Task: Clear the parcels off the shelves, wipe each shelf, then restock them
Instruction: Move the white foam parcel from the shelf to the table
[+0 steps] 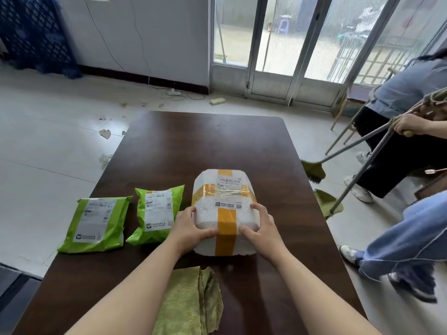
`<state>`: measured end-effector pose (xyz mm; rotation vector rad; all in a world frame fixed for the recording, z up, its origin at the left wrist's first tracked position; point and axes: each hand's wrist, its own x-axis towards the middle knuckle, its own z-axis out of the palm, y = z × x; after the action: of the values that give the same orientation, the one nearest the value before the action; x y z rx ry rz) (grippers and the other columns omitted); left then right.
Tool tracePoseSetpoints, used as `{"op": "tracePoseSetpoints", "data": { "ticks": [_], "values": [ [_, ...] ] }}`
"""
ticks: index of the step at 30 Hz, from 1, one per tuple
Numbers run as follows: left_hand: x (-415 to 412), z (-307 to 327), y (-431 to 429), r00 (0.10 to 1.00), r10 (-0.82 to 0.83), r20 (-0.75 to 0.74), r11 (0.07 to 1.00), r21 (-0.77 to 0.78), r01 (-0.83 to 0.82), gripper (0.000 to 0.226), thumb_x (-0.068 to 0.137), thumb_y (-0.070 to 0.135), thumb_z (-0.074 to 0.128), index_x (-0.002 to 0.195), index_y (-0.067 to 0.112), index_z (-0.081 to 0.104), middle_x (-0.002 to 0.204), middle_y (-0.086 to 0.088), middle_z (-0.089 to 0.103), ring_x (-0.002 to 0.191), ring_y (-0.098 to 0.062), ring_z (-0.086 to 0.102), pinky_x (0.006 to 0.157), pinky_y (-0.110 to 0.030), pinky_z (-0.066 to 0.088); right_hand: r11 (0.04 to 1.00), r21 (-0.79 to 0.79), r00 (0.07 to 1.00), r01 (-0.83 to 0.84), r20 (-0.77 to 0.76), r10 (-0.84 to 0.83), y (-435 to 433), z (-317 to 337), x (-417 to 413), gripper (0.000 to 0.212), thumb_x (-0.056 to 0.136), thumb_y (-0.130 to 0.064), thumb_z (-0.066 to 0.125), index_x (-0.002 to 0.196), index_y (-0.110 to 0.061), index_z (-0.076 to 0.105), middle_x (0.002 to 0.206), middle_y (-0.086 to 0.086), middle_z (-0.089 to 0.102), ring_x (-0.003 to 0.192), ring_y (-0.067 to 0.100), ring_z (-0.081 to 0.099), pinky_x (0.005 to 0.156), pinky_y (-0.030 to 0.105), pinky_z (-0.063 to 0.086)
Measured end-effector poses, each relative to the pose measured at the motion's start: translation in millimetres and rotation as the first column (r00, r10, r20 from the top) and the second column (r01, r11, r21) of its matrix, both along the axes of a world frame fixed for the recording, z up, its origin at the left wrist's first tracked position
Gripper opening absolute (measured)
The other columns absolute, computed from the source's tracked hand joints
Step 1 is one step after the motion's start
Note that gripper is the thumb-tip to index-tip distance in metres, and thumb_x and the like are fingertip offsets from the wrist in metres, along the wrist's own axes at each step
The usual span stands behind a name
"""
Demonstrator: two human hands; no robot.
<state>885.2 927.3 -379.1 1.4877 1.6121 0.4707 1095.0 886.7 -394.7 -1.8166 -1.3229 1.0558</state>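
Grip from both sides — left hand and right hand curl round the foam parcel.

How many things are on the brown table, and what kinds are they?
Green mailer bags: 2
White foam box with yellow tape: 1
Green cloth: 1
Total: 4
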Motion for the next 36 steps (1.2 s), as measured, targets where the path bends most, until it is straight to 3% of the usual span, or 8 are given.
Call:
{"op": "tracePoseSetpoints", "data": {
  "ticks": [5,16,18,20,22,26,32,36],
  "values": [
    [0,-13,-4,1.0,0.008,-0.029,1.0,-0.003,-0.008,0.106,0.059,0.041,0.088,0.143,0.013,0.032,0.14,-0.006,0.039,0.128,-0.021,0.039,0.107,-0.036,0.034,0.998,-0.05,0.998,-0.034,0.042,0.036,0,-9,-2,0.061,0.077,-0.033,0.067,0.123,-0.049,0.03,0.129,-0.004,0.032,0.093,0.005,0.05,0.05,0.009,0.043],
    [1,-25,-8,0.996,-0.02,-0.081,1.0,-0.021,0.018,0.102,0.06,0.037,0.088,0.141,0.012,0.031,0.137,-0.007,0.037,0.125,-0.021,0.041,0.106,-0.033,0.036,0.99,-0.116,0.992,-0.078,0.086,0.088,-3,-17,-2,0.063,0.076,-0.034,0.067,0.121,-0.046,0.024,0.129,-0.004,0.03,0.09,0.003,0.049,0.049,0.006,0.043],
    [2,-23,-6,0.994,-0.036,-0.099,0.999,-0.026,0.033,0.097,0.062,0.038,0.087,0.139,0.011,0.034,0.136,-0.007,0.039,0.123,-0.021,0.043,0.103,-0.032,0.038,0.99,-0.118,0.986,-0.083,0.133,0.098,-3,-12,-3,0.066,0.076,-0.034,0.067,0.127,-0.04,0.026,0.134,-0.002,0.03,0.101,0.009,0.05,0.061,0.01,0.045],
    [3,-19,-5,0.99,-0.054,-0.133,0.998,-0.023,0.051,0.09,0.066,0.04,0.084,0.136,0.011,0.037,0.133,-0.007,0.041,0.117,-0.019,0.045,0.096,-0.028,0.039,0.993,-0.087,0.967,-0.085,0.234,0.104,-3,-6,-6,0.068,0.078,-0.033,0.066,0.135,-0.03,0.029,0.14,0.001,0.029,0.121,0.019,0.043,0.088,0.027,0.05],
    [2,-11,-5,0.985,-0.059,-0.161,0.998,-0.009,0.058,0.086,0.072,0.041,0.08,0.139,0.011,0.036,0.136,-0.008,0.042,0.12,-0.021,0.046,0.097,-0.03,0.04,0.994,-0.046,0.945,-0.1,0.309,0.11,-3,7,-12,0.069,0.081,-0.032,0.066,0.14,-0.024,0.03,0.145,0.003,0.028,0.132,0.022,0.033,0.107,0.039,0.039],
    [-5,16,-5,0.993,-0.007,-0.117,0.998,0.061,0.014,0.065,0.083,0.036,0.071,0.136,0.012,0.044,0.132,-0.007,0.053,0.118,-0.022,0.052,0.097,-0.034,0.045,0.988,0.009,0.93,-0.156,0.339,0.143,0,38,-29,0.073,0.085,-0.033,0.064,0.146,-0.021,0.026,0.152,0.006,0.022,0.14,0.024,0.024,0.116,0.042,0.027],
    [-35,83,-14,0.995,0.098,-0.014,0.969,0.227,-0.093,0.037,0.087,0.026,0.066,0.121,0.011,0.059,0.111,-0.003,0.065,0.096,-0.015,0.062,0.086,-0.027,0.048,0.969,0.122,0.941,-0.213,0.294,0.169,5,99,-68,0.069,0.088,-0.028,0.064,0.148,-0.02,0.031,0.15,0.0,0.035,0.139,0.016,0.029,0.112,0.029,0.026],
    [-70,132,-26,0.981,0.192,0.027,0.923,0.335,-0.19,0.03,0.086,0.025,0.067,0.114,0.013,0.062,0.101,0.0,0.067,0.09,-0.014,0.064,0.083,-0.026,0.049,0.94,0.213,0.931,-0.268,0.308,0.196,6,142,-101,0.063,0.089,-0.03,0.063,0.145,-0.022,0.036,0.146,-0.002,0.042,0.134,0.015,0.037,0.097,0.021,0.029]
  ]
}}
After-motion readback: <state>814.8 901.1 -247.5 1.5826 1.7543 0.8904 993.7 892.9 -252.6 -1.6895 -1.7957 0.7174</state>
